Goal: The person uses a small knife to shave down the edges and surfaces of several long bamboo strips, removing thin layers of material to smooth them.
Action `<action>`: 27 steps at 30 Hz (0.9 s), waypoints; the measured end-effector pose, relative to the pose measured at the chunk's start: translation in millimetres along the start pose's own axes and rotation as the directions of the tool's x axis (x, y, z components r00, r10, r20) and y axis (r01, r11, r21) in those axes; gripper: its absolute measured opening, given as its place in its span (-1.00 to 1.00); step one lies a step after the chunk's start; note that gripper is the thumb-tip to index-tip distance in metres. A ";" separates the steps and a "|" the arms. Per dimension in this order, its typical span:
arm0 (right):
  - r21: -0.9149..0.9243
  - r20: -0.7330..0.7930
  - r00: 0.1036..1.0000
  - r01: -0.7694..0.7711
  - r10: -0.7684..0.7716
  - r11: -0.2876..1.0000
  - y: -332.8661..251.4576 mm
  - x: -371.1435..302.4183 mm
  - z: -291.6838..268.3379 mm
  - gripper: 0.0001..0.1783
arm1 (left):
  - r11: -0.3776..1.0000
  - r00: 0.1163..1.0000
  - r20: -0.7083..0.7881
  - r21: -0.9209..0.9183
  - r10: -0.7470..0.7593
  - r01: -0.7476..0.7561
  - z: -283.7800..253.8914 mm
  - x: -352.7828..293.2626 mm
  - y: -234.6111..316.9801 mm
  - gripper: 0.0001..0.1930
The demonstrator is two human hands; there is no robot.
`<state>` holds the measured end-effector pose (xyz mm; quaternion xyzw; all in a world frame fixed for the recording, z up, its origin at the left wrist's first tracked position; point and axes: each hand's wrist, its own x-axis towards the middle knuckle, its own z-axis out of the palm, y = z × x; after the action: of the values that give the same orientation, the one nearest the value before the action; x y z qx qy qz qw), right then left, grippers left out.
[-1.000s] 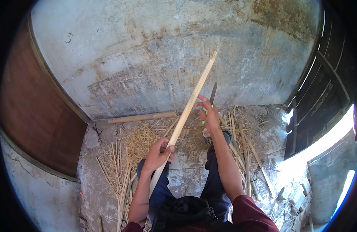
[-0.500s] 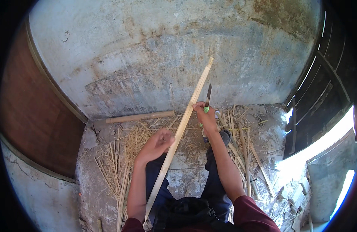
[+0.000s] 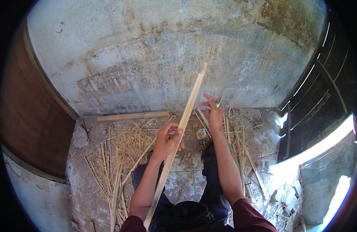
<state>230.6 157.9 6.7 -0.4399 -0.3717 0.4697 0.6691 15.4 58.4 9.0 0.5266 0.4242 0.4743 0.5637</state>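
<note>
A long pale bamboo strip [image 3: 192,98] slants up from my lap toward the wall. Lengthwise lines run along it, and I cannot tell if it is one piece or several laid together. My left hand [image 3: 166,144] is closed around its middle. To the right, apart from the strip, my right hand [image 3: 214,118] holds a knife [image 3: 221,95] against the palm. Its blade, blurred, points up, and green bits of the handle show between the fingers. The index finger and thumb of that hand stretch out toward the strip.
Thin shavings [image 3: 134,145] cover the floor on the left, beside long bamboo sticks [image 3: 115,189]. A bamboo pole [image 3: 134,116] lies along the wall's foot. More sticks [image 3: 239,145] lie on the right. A small printed packet [image 3: 201,134] sits between my feet; rubble [image 3: 290,203] is at the lower right.
My left hand, loose beside the strip before, has closed on it. My right hand has let go of the strip and moved right with the knife. The strip's top has dropped slightly leftward.
</note>
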 end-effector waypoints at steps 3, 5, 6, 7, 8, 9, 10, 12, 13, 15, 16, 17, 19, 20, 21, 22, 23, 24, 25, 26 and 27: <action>-0.040 -0.044 0.997 0.067 -0.069 0.997 -20.2 28.4 -2.8 -0.56 | 0.998 0.998 0.022 0.032 0.054 -0.054 3.1 -4.9 -3.8 -0.83; -0.025 -0.046 0.995 0.086 -0.087 0.996 -40.5 39.0 5.7 -0.53 | 0.997 0.998 0.014 0.051 0.054 -0.055 3.3 -11.0 -4.6 -0.84; -0.014 -0.041 0.996 0.081 -0.081 0.997 -47.4 48.4 7.8 -0.51 | 0.996 0.998 0.034 0.062 0.054 -0.056 2.6 -12.3 -5.6 -0.83; -0.004 -0.037 0.997 0.074 -0.074 0.997 -52.8 58.3 8.3 -0.50 | 0.996 0.997 0.055 0.073 0.052 -0.056 1.8 -13.0 -7.7 -0.83; 0.007 -0.033 0.997 0.066 -0.066 0.998 -57.5 66.8 8.2 -0.48 | 0.995 0.996 0.076 0.085 0.050 -0.056 1.2 -13.1 -8.5 -0.82; -0.050 -0.016 0.998 0.065 -0.066 0.997 -59.6 75.8 4.6 -0.51 | 0.998 0.994 0.107 0.065 0.008 -0.015 2.2 -12.3 -6.8 -0.81; -0.103 0.004 0.998 0.063 -0.063 0.993 -58.7 84.4 2.3 -0.54 | 0.998 0.990 0.134 0.050 -0.033 0.027 2.0 -13.4 -3.4 -0.80; -0.202 0.032 0.999 0.043 -0.037 0.978 -56.7 97.4 -2.2 -0.59 | 0.995 0.973 0.208 -0.016 -0.097 0.103 -0.6 -13.4 -3.2 -0.79; -0.248 0.038 0.999 0.025 -0.016 0.969 -55.9 102.3 -4.6 -0.62 | 0.988 0.960 0.256 -0.066 -0.117 0.138 -3.6 -11.9 -7.2 -0.78; -0.314 0.038 0.999 0.029 -0.018 0.949 -52.1 103.6 -4.0 -0.65 | 0.973 0.946 0.292 -0.133 -0.141 0.186 -7.9 -8.8 -16.6 -0.73; -0.335 0.035 0.999 0.050 -0.041 0.941 -48.5 98.8 -1.8 -0.65 | 0.968 0.949 0.279 -0.153 -0.150 0.198 -9.9 -7.4 -21.8 -0.68; -0.359 0.029 0.998 0.068 -0.062 0.931 -44.1 92.7 -0.6 -0.64 | 0.961 0.950 0.268 -0.175 -0.162 0.213 -9.4 -7.9 -23.6 -0.62; -0.433 0.052 0.985 0.173 -0.167 0.885 -34.3 83.6 5.7 -0.59 | 0.989 0.977 0.185 0.126 -0.102 0.080 -11.1 7.8 -22.4 -0.54; -0.465 0.072 0.972 0.230 -0.222 0.855 -34.7 71.0 13.1 -0.57 | 0.961 0.987 0.149 0.278 -0.058 0.015 -12.5 9.6 -13.0 -0.50; -0.483 0.105 0.966 0.258 -0.237 0.837 -29.5 63.1 19.2 -0.56 | 0.966 0.992 0.102 0.255 -0.067 0.039 -12.1 18.0 -11.7 -0.45; -0.500 0.145 0.956 0.292 -0.254 0.815 -24.9 57.1 27.8 -0.55 | 0.972 0.996 0.052 0.228 -0.073 0.059 -9.7 29.4 -12.2 -0.39; -0.515 0.186 0.945 0.327 -0.269 0.793 -22.1 51.5 35.4 -0.53 | 0.977 0.997 0.001 0.199 -0.079 0.077 -7.0 38.1 -12.2 -0.34; -0.511 0.216 0.944 0.327 -0.250 0.795 -20.7 48.6 39.0 -0.53 | 0.985 0.994 0.005 0.137 -0.107 0.105 0.3 43.8 -5.2 -0.33; -0.508 0.243 0.942 0.326 -0.231 0.797 -19.7 46.0 40.3 -0.52 | 0.988 0.991 0.014 0.076 -0.135 0.133 10.8 45.6 6.8 -0.32; -0.505 0.271 0.939 0.325 -0.211 0.800 -18.7 43.4 41.6 -0.52 | 0.987 0.987 0.025 0.015 -0.162 0.161 17.7 45.6 14.3 -0.31; -0.432 0.270 0.940 0.310 -0.206 0.847 -15.2 41.8 45.5 -0.56 | 0.987 0.987 0.031 0.028 -0.157 0.156 18.9 44.4 18.3 -0.33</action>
<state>205.6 206.1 39.8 -0.4810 -0.5997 0.3154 0.5563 40.7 98.3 29.8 0.5066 0.4610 0.4141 0.5994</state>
